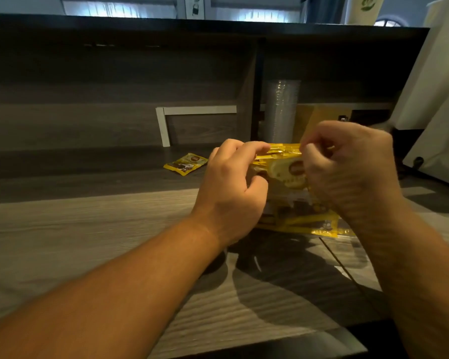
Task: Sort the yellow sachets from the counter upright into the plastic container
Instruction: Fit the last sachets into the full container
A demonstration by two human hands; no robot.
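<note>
Counter (94,221): grey wood-grain top w/ dark back panel; light falls on near part, back strip in shadow.
Cup stack (281,110): clear sleeve standing behind the hands, apart from the work.
Container (344,229): clear plastic, mostly hidden by both hands; only low front edge shows, so its walls can't be judged.
Sachets (283,164): yellow bunch standing roughly upright between the hands, tops level w/ fingertips, bottoms seem inside container.
Left hand (233,187): fingers curled, index + thumb pinching top-left edge of bunch.
Right hand (347,167): fingers curled tight round top-right of bunch; exact pinch blurred, can't tell which fingers touch.
Loose sachet (186,164): lies flat on counter, left-rear, well apart from bunch; not yet sorted.
Risk 1: bunch prob. fans or topples if either hand lets go early; packs are slick + thin, nothing but the hands seen bracing them.
Risk 2: light container could slide or tip if bunch is pushed sideways.
Risk 3: reaching for loose sachet frees one hand, so row may slump flat.
</note>
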